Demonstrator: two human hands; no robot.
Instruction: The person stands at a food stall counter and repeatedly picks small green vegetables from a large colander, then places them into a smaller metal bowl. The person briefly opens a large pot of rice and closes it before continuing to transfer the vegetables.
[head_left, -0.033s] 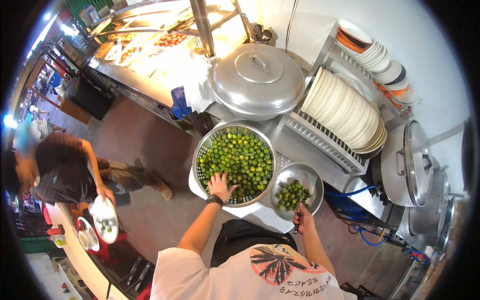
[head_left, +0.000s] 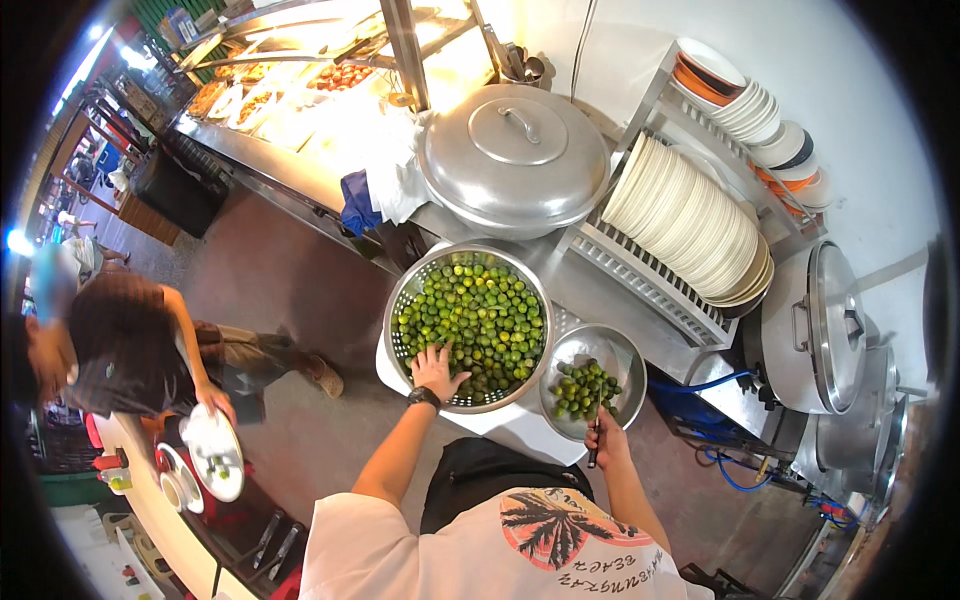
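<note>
My left hand (head_left: pixel 433 374) rests, fingers spread, on the small green limes (head_left: pixel 475 320) heaped in a large metal colander (head_left: pixel 425 270). A dark watch is on that wrist. Closed round the dark handle of a knife (head_left: pixel 592 457), my right hand (head_left: pixel 609 440) is at the near rim of a smaller metal bowl (head_left: pixel 629 378). The knife's blade points away from me over more small limes (head_left: pixel 577 390) in this bowl. Colander and bowl stand side by side on a white surface (head_left: pixel 535 437).
Beyond the colander stands a big lidded pot (head_left: pixel 515 160). Right of it, a rack (head_left: pixel 640 285) holds plates and bowls. Another lidded pot (head_left: pixel 800 330) is at far right, near a blue hose (head_left: pixel 700 385). At left, a co-worker (head_left: pixel 120 340) holds a white plate (head_left: pixel 213 455) by a counter.
The co-worker at left has shifted slightly, and the plate in their hand has tilted and moved a little. My left hand has barely moved; my right hand and the knife look the same.
</note>
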